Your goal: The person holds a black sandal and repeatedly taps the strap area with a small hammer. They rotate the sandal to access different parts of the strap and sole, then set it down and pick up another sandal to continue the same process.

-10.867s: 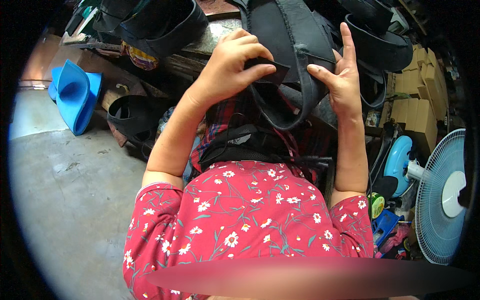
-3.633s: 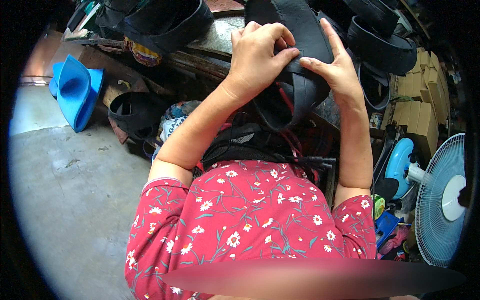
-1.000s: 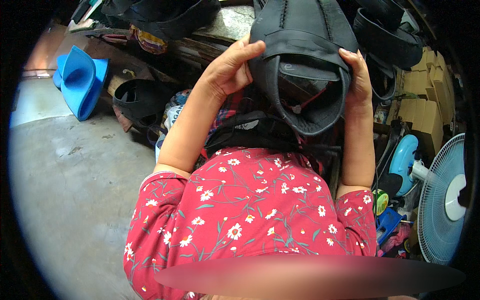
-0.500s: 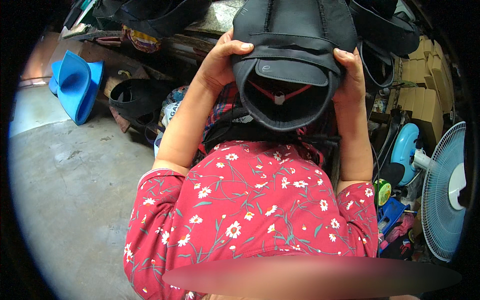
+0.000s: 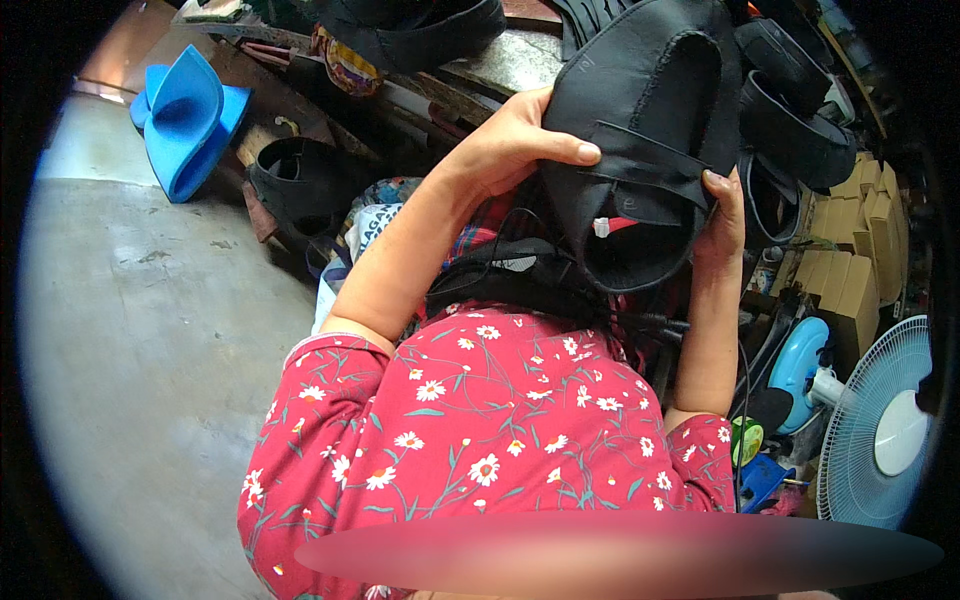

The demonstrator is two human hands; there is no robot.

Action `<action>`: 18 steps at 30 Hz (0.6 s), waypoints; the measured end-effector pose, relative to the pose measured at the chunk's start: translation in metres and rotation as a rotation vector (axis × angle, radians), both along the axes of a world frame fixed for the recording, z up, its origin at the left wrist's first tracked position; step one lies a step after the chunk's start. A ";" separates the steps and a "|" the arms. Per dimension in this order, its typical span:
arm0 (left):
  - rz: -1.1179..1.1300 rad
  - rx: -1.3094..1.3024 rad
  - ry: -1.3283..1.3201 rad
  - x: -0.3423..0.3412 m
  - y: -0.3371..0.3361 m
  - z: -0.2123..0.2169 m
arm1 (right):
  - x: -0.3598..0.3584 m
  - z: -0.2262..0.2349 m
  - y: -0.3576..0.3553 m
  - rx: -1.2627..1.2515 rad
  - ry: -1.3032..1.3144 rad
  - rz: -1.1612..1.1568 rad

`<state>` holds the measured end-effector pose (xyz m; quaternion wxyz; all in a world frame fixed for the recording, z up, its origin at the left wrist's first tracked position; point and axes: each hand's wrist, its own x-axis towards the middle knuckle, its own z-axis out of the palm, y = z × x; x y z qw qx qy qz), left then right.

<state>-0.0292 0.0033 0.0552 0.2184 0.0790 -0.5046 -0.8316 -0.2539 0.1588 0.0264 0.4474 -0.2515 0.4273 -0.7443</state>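
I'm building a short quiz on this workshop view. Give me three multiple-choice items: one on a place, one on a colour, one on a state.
1. Where does the round pale-blue electric fan stand?
A. at the person's lower right
B. at the upper left
C. on the lap

2. What colour is the folded foam sheet at the upper left?
A. red
B. blue
C. yellow

3. How is the black stitched shoe upper held?
A. lying on the floor
B. by one hand
C. between both hands

Answers: 1 A, it sits at the lower right edge. 2 B, it is bright blue. 3 C, the left hand presses its left side while the right hand holds its right edge.
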 end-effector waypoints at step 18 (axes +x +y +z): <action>0.045 0.173 -0.082 -0.023 -0.003 0.007 | -0.012 -0.007 -0.008 0.017 -0.089 0.039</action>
